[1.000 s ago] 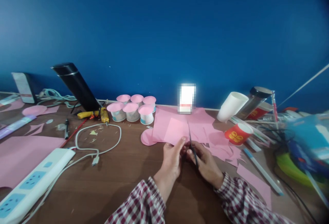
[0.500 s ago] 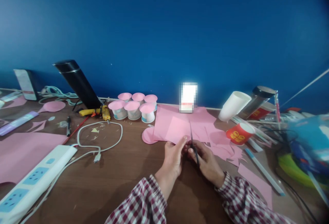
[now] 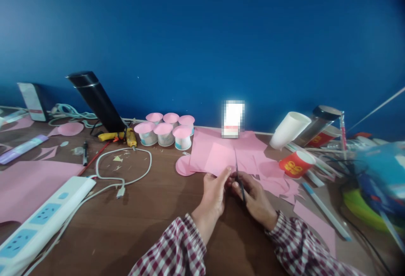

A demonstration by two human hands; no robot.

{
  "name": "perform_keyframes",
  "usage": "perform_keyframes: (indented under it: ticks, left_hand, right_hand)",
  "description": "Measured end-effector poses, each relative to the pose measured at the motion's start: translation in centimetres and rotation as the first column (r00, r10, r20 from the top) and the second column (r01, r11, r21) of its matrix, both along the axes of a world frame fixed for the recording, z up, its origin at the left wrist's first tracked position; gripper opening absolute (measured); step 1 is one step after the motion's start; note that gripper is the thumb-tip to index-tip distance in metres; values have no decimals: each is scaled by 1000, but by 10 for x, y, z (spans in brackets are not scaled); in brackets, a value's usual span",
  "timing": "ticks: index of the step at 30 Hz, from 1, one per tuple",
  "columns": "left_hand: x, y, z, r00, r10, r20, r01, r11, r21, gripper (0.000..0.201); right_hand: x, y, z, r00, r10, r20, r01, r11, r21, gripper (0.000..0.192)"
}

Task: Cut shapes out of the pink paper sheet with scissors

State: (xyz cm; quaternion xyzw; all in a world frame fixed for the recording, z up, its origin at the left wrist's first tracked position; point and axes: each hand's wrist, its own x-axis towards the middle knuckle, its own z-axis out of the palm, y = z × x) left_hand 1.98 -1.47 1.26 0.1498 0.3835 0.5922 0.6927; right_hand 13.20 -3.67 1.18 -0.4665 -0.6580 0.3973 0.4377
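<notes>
My left hand (image 3: 214,195) pinches the near edge of a small pink paper piece (image 3: 218,158), thumb on top. Close beside it, my right hand (image 3: 253,198) is closed around a pair of dark-handled scissors (image 3: 241,186). The blades point away from me, along the right side of the paper piece. Whether they are apart or together I cannot tell. Beyond both hands lies a larger pink sheet (image 3: 198,145), with pink paper scraps (image 3: 275,179) to its right. A pink round cut-out (image 3: 183,166) is partly under its left edge.
Several pink-topped cups (image 3: 165,134) stand against the blue wall. A yellow glue gun (image 3: 131,137), a white cable (image 3: 150,162) and a power strip (image 3: 52,215) lie left. At right are a red cup (image 3: 295,165), a white cup (image 3: 289,128) and a bright phone-like screen (image 3: 233,117) behind the paper.
The view has shifted very slightly. Both hands keep nearly the same place, still on the paper piece and the scissors.
</notes>
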Motion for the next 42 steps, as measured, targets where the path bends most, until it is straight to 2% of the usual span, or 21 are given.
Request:
perform_keyframes:
  ticks: [42]
  left_hand:
    - [0,0,-1,1000,9,9,-9,1000,-7,30]
  right_hand:
    - [1,0,-2,1000,-9,12,9,1000,-9,26]
